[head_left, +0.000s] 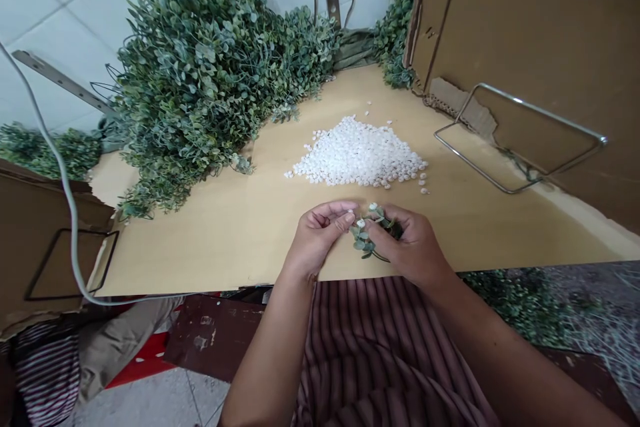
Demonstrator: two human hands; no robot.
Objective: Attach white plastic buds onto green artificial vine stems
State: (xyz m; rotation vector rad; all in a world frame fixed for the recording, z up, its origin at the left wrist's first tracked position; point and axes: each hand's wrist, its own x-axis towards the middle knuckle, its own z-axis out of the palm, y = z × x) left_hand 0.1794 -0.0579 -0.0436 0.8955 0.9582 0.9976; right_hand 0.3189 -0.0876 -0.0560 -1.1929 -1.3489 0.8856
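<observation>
My right hand [413, 240] is closed around an artificial leafy sprig [364, 240] with small green leaves. Two white beads [361, 223] sit among the leaves near my right thumb. My left hand [320, 233] is beside the sprig, thumb and forefinger pinched on a small white bead [351, 213], only partly visible. Both hands are over the table's near edge. Just beyond them lies a heap of small white beads [363, 152], with several strays around it.
A large pile of artificial greenery [200, 73] covers the table's back left. Cardboard boxes [540, 47] flank the tabletop [200, 233]; a bent metal wire frame [520, 140] stands at right. A white cable [73, 227] hangs at left. More greenery [515, 307] lies below the table at right.
</observation>
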